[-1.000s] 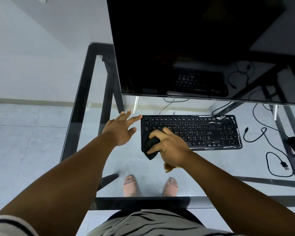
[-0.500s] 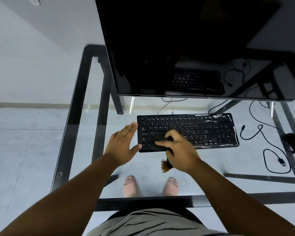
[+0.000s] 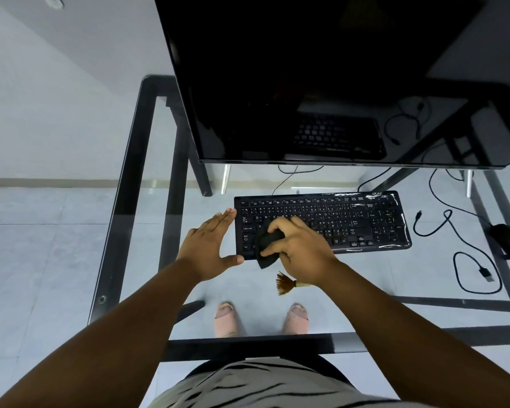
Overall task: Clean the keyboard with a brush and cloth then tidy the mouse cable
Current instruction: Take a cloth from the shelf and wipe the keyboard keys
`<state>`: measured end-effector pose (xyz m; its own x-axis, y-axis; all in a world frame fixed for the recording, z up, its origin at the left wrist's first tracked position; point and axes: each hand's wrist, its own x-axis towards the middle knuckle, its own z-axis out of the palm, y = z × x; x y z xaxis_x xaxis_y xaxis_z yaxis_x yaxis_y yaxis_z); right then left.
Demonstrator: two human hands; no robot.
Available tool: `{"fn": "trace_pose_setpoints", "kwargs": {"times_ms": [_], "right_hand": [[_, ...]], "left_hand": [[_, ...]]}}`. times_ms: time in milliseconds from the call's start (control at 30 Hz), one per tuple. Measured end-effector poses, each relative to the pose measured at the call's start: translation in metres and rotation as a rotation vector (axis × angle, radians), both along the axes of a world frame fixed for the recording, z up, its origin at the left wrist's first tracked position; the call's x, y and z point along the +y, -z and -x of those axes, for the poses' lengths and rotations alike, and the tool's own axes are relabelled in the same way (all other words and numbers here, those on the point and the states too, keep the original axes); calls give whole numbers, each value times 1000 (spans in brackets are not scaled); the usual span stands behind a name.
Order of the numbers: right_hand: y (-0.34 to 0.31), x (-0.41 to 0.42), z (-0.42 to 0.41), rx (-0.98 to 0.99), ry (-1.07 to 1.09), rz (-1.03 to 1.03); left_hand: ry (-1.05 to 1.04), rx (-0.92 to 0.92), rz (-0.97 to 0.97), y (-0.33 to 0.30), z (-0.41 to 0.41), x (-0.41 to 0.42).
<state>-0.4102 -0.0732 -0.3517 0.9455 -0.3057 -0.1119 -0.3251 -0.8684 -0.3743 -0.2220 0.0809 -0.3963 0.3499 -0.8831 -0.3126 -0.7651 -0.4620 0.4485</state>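
A black keyboard [image 3: 351, 220] lies on the glass desk [image 3: 395, 272] under the monitor. My right hand [image 3: 301, 251] presses a bunched black cloth [image 3: 267, 244] onto the keyboard's left keys. My left hand [image 3: 211, 245] lies flat with fingers spread, braced against the keyboard's left edge, thumb at its near corner. A small brush [image 3: 284, 284] with brown bristles rests on the glass just below my right wrist, its handle mostly hidden. The black mouse [image 3: 508, 238] sits at the far right, its cable [image 3: 465, 254] looping loosely across the glass.
A large dark monitor [image 3: 321, 83] overhangs the back of the desk. The desk's black frame [image 3: 124, 201] runs down the left side and along the front. My feet and the tiled floor show through the glass.
My right hand has moved the cloth from the keyboard's near-left corner up onto the left keys. My left hand slid in from the side and now braces the keyboard's left edge.
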Motion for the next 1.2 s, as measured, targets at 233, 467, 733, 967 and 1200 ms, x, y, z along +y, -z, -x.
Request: {"fn": "trace_pose_setpoints", "kwargs": {"times_ms": [233,467,733,967,1200], "right_hand": [[1,-7,8,6,54,4],[2,5,-6,26,-28,-22],[-1,3,1,41,48,-30],[-4,-10,6,56,32,-22],[-1,-21,35,9,179,12]], "left_hand": [[21,-2,-16,-1,-2,1],[25,6,-19,-4,-1,2],[16,13,-29,-7,-1,0],[22,8,-38,-9,-2,1],[-16,-8,37,-4,9,2]]}}
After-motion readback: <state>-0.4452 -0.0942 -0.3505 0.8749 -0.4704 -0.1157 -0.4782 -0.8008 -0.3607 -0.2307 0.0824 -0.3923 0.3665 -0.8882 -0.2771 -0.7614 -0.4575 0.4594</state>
